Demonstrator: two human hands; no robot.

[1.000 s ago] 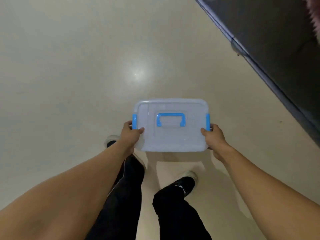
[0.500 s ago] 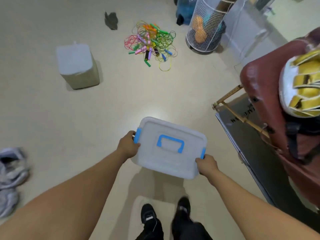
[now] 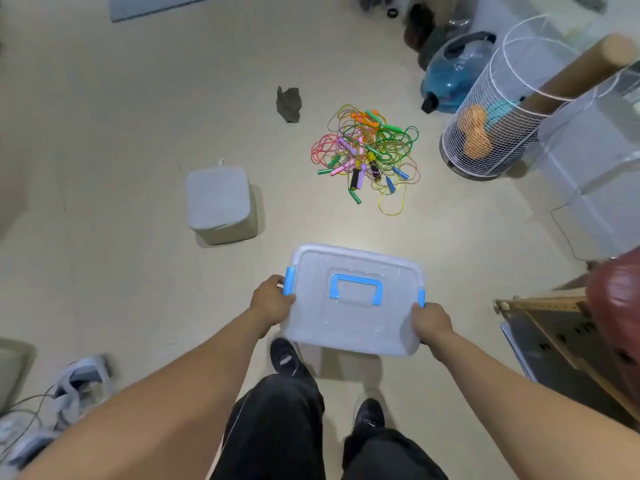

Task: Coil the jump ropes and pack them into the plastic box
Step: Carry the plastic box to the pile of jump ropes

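A translucent plastic box (image 3: 353, 327) with a closed lid, a blue top handle and blue side clips is carried above the floor in front of me. My left hand (image 3: 269, 303) grips its left side by the clip. My right hand (image 3: 430, 321) grips its right near corner. A tangled pile of jump ropes (image 3: 366, 151) in pink, green, orange and yellow, with coloured handles, lies on the floor ahead, apart from the box.
A grey cube stool (image 3: 220, 202) stands on the floor left of the ropes. A white wire basket (image 3: 485, 133) with balls and a blue jug (image 3: 450, 74) stand at the right. A dark cloth (image 3: 289, 103) lies beyond. A red padded object (image 3: 614, 306) is at the right edge.
The view has swung from bare floor to the room, and the rope pile now sits nearer and more central. Both hands keep hold of the box.
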